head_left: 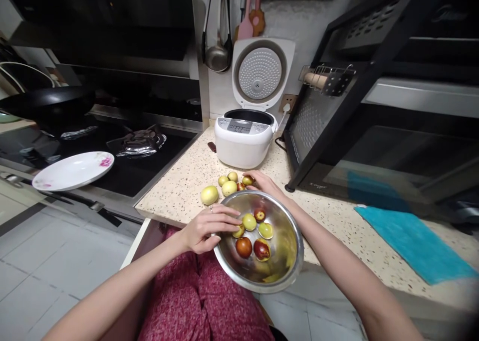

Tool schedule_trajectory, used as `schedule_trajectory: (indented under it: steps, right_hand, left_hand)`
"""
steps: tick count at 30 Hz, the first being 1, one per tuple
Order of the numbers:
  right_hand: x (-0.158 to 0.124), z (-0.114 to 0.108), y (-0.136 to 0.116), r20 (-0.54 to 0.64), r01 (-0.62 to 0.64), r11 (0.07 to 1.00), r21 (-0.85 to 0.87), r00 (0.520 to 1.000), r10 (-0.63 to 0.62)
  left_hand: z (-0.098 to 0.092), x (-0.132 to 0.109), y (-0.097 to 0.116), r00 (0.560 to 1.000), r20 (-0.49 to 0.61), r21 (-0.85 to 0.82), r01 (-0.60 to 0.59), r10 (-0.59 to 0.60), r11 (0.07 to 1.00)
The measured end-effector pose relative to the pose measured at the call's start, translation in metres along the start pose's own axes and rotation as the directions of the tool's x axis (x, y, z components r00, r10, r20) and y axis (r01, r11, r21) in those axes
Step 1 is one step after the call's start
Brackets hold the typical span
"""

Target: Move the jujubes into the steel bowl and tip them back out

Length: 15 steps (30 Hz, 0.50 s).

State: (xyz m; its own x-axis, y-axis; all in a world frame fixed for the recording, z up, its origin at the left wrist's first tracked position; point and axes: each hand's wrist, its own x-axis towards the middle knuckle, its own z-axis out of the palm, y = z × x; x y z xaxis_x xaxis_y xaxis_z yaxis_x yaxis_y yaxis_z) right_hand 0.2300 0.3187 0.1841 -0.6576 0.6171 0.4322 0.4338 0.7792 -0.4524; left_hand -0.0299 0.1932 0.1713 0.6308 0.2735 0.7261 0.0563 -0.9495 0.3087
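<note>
Six fruits: inside the bowl; probably firm, light, smooth and apt to roll; best pinched across the middle.
Bowl: over the near edge of the counter, mouth upward; round, so no long axis; looks like thin, stiff metal, likely slippery, best taken by the rim at three and nine o'clock.
Left hand: at the bowl's nine o'clock, fingers over the rim at a fruit; whether it grips, cannot say.
Right hand: beyond twelve o'clock, fingertips at a loose fruit; hold unclear.
Loose fruits: at eleven o'clock; the leftmost's long axis runs roughly two to eight.
</note>
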Motion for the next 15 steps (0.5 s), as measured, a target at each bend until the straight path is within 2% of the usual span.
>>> schedule_trajectory:
  steps: [4, 9, 12, 15]
  right_hand:
    - [-0.005, -0.021, -0.011, -0.046, -0.012, 1.000, -0.005, 0.999, 0.012]
    - [-0.013, -0.053, -0.035, -0.151, 0.045, 0.999, 0.013, 0.988, -0.043]
    - [-0.018, -0.065, -0.059, -0.056, 0.137, 0.980, 0.143, 0.990, -0.130]
    - [-0.022, -0.071, -0.080, 0.114, 0.199, 0.934, 0.297, 0.964, -0.241]
  left_hand:
    - [0.000, 0.000, 0.000, 1.000, -0.003, -0.004, 0.002, -0.002, 1.000]
    - [0.000, 0.000, 0.000, 1.000, 0.006, -0.013, -0.014, 0.014, 1.000]
    - [0.000, 0.000, 0.000, 1.000, 0.009, -0.017, -0.010, 0.010, 1.000]
    - [-0.001, 0.000, 0.000, 1.000, 0.021, -0.012, -0.009, 0.010, 1.000]
